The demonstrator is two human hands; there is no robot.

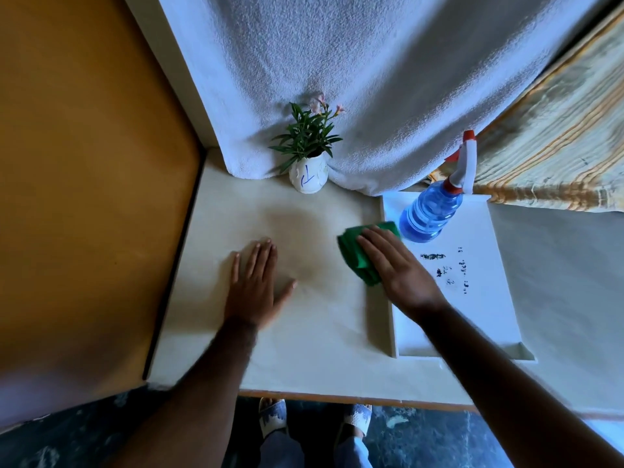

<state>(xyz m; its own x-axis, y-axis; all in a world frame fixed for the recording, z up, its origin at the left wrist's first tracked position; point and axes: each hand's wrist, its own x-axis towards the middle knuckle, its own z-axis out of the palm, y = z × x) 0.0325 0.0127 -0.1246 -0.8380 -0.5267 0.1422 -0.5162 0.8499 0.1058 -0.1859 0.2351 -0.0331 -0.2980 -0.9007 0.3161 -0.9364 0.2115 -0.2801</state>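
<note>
Head view: person stands at near edge of table [304, 349], both arms reaching over it.

Right hand [395, 268]: palm down on green cloth [354, 251], fingers straight and close together, pressing flat; thumb hidden under the hand, cannot tell how it lies. No pinch seen.

Cloth: folded, bunched, sits mid-table at left rim of white tray [489, 298], its far corner just beside the bottle [427, 214]. Whether it overlaps the rim, cannot tell. Left part of cloth shows beyond the fingertips.

Left hand [255, 285]: flat on bare table, well left of cloth, four fingers straight and nearly together, thumb spread out to the right. Holds nothing.

Tray: right of centre, long side running near to far. Blue spray bottle with red-white trigger stands on its far end. Dark marks [433, 256] on tray floor, right of the right hand.

Vase [308, 176]: white, with plant [307, 136], upright at far edge of table, against hanging white towel [371, 79]. Striped fabric [557, 146] far right.
</note>
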